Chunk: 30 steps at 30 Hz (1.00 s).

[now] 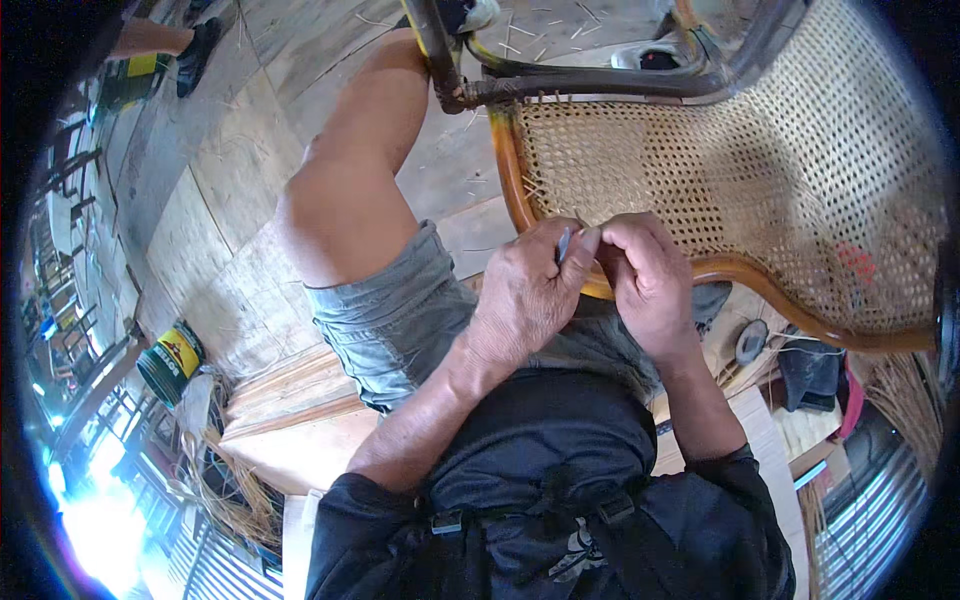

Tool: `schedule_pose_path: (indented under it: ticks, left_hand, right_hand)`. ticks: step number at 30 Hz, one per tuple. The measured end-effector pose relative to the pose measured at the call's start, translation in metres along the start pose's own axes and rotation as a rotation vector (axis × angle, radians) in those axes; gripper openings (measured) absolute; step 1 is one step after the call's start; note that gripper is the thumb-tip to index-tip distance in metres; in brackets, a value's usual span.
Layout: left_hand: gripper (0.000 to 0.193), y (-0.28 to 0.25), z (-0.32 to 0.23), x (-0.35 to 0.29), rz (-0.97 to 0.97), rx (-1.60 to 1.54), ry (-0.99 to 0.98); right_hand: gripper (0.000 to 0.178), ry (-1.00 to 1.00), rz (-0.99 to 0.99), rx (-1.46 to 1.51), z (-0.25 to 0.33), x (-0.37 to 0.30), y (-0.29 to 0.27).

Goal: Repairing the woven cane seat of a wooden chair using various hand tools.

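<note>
Had fingers of left hand clamped on a small grey-blue, blade-like piece, set between thumb and forefinger. Judged best: a firm pinch near the tip, any edge turned away from skin. Just right of that, had right hand curled, thumb and forefinger together, right beside the left thumb. Couldn't tell about anything pinched inside. Probably called for small, slow moves, with both hands braced against each other. Just behind and below the fingertips, saw the orange-brown rail; further right and beyond, the woven cane seat of the chair. Needed care, likely, not to nick or scuff either surface.
</note>
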State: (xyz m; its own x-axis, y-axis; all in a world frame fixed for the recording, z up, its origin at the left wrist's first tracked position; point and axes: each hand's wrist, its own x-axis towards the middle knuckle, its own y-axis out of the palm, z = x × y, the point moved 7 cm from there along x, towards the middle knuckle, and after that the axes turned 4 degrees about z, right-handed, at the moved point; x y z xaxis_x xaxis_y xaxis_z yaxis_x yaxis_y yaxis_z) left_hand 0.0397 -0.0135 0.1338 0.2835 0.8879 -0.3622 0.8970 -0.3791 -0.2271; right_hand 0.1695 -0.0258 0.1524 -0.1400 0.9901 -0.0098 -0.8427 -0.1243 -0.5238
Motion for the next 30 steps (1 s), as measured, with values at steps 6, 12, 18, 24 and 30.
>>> schedule_pose_path:
  ticks: [6,12,18,24,30]
  left_hand:
    - [0.015,-0.014,0.021,0.012,0.149,-0.104,-0.027]
    - [0.021,0.0,0.032,0.019,0.43,-0.437,-0.195]
    - [0.028,-0.01,0.056,0.034,0.268,-0.597,-0.347]
    - [0.037,-0.047,0.122,0.066,-0.41,-0.172,-0.418]
    - [0.052,-0.006,0.17,0.072,-0.155,-0.525,-0.702]
  right_hand:
    - [0.032,0.093,0.196,0.233,-0.01,0.022,0.016]
    - [0.027,-0.109,0.25,0.185,-0.005,0.036,0.013]
    - [0.023,0.112,0.32,0.214,-0.037,0.065,0.037]
    - [0.015,0.106,0.386,-0.193,-0.097,0.12,0.067]
    - [0.019,-0.108,0.516,-0.292,-0.118,0.124,0.1]
